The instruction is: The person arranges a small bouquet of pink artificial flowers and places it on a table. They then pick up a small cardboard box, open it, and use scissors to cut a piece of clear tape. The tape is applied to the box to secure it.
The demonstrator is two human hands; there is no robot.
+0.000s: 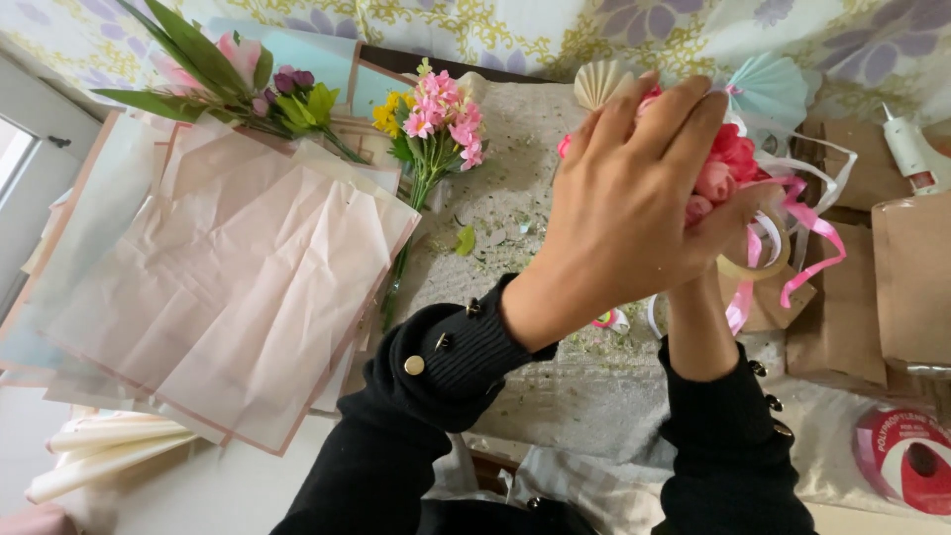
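Nearest, low and to the right of the fingers, a round spool of pink ribbon (pixel 906 461) with a red-and-white label on its face lies at the desk (pixel 555 396) edge. Both arms in black buttoned sleeves rise from the near edge, the forearms converging upward. The left hand (pixel 634 213) is seen from its back, wrist bent, its fingers (pixel 684 109) curled together over the top of a small bunch of pink flowers (pixel 728 168). The right hand (pixel 738 243) comes up from under it, mostly hidden behind the left; its grip on the bunch below cannot be made out. The bunch sits between the two hands above the middle of the desk, heads toward the upper right; its stems are hidden, so its long axis cannot be told. Pink and white ribbon (pixel 812 233) curls hang right of the fingers, over brown paper pieces (pixel 911 277). Left of the fingers lie stacked pale pink wrapping sheets (pixel 228 287). Farther, up and left, a sprig of pink and yellow blossoms (pixel 436 124) points away from the person; far right beyond the fingers rests a white glue gun (pixel 909 149).
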